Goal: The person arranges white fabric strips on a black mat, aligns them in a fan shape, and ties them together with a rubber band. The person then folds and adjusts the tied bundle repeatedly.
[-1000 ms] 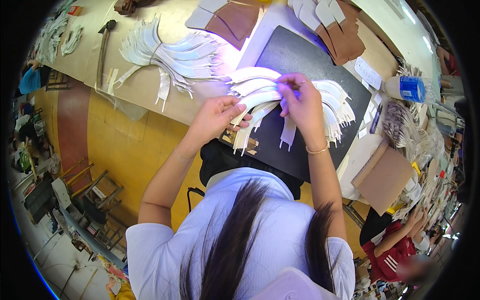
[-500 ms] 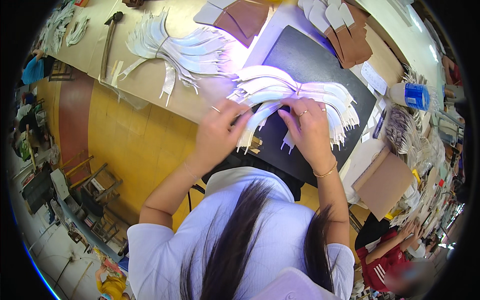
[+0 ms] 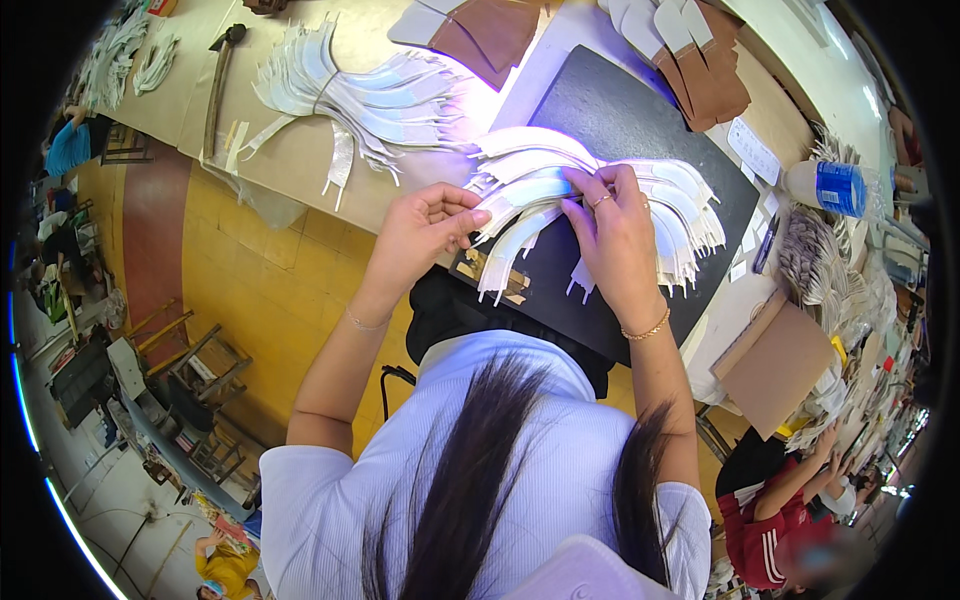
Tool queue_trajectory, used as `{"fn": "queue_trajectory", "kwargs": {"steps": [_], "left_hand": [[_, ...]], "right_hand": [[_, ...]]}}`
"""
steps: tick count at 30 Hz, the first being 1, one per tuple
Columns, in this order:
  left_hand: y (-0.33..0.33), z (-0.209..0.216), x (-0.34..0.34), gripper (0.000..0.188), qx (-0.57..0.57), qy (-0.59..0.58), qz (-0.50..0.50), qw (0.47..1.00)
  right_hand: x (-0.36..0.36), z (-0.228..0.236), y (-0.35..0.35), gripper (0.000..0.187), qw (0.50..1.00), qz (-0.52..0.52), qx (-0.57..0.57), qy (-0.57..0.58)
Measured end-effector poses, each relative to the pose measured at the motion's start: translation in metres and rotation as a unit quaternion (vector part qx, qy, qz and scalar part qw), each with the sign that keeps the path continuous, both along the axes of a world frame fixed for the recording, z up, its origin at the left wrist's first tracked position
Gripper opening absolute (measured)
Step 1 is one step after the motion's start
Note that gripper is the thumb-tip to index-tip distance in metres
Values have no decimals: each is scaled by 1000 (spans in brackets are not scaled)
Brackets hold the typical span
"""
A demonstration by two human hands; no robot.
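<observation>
A fanned pile of curved white strips (image 3: 660, 190) lies on a black mat (image 3: 610, 110) at the table's front edge. My left hand (image 3: 425, 225) pinches the left ends of the strips between thumb and fingers. My right hand (image 3: 610, 225) rests on top of the pile, fingertips pressing and gripping the strips near the middle. A gold bracelet sits on the right wrist. Short tabs hang from the strips' lower ends over the mat.
A second fan of white strips (image 3: 370, 100) lies on the tan table to the left, beside a hammer (image 3: 218, 80). Brown cut pieces (image 3: 700, 60) lie at the back. A plastic bottle (image 3: 825, 185) and cardboard (image 3: 770, 365) are at right. Another person in red (image 3: 770, 520) sits lower right.
Both hands have drawn closer together on the pile. My left hand slid right onto the strips' left ends and my right hand settled flatter on top.
</observation>
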State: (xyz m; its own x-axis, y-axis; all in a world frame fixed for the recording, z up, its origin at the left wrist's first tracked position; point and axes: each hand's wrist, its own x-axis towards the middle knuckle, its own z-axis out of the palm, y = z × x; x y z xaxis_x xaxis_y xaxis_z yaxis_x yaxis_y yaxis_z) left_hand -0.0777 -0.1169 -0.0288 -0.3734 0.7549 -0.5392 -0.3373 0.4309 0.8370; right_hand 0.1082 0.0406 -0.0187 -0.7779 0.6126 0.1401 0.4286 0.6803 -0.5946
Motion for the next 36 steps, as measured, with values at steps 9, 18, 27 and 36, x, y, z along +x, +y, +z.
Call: {"fn": "queue_trajectory", "kwargs": {"steps": [9, 18, 27, 36], "left_hand": [[-2, -3, 6, 25, 47, 23, 16, 998], [-2, -7, 11, 22, 72, 35, 22, 997], [-2, -6, 7, 26, 78, 124, -70, 987], [-6, -2, 14, 31, 56, 21, 12, 998]], "right_hand": [[1, -1, -1, 33, 1000, -5, -10, 3], [1, 0, 2, 33, 1000, 7, -19, 6], [-1, 0, 1, 24, 998, 13, -9, 55], [15, -4, 14, 10, 989, 65, -107, 80]]}}
